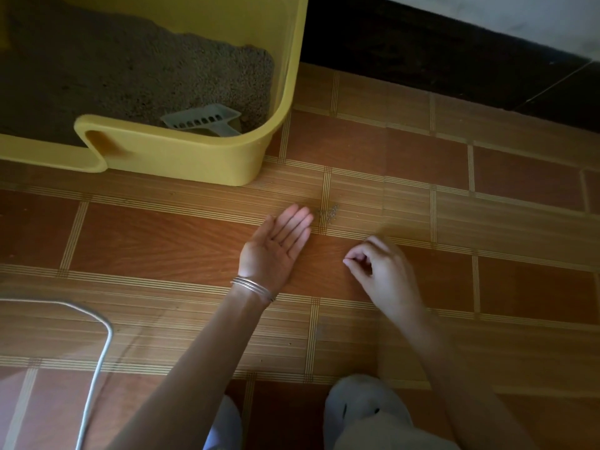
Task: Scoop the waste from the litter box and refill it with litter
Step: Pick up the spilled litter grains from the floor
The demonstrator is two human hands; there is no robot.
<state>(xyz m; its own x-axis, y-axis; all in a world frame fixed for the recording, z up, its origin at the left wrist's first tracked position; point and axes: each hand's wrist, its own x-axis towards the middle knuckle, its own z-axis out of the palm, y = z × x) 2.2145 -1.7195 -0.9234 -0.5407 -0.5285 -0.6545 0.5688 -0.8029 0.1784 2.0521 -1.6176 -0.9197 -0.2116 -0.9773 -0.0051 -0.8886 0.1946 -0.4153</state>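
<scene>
- Okay, litter box at 11 o'clock, with litter inside and the scoop in its 5 o'clock corner.
- Spilled grains lie on the floor, just beyond the left hand fingertips.
- Left hand is flat, palm up, fingers straight together.
- Right hand is at its 3 o'clock, apart, fingers curled; can't tell if it pinches a grain.
- Open floor at 3 o'clock; cable at 8 o'clock.

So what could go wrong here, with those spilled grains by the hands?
1. The small pile of grey litter grains lies just beyond the fingertips of the open left hand; brushing might scatter it over the brown tiled floor.
2. The grey slotted plastic scoop lies in the yellow plastic litter box, so hand-picking may miss grains.
</scene>
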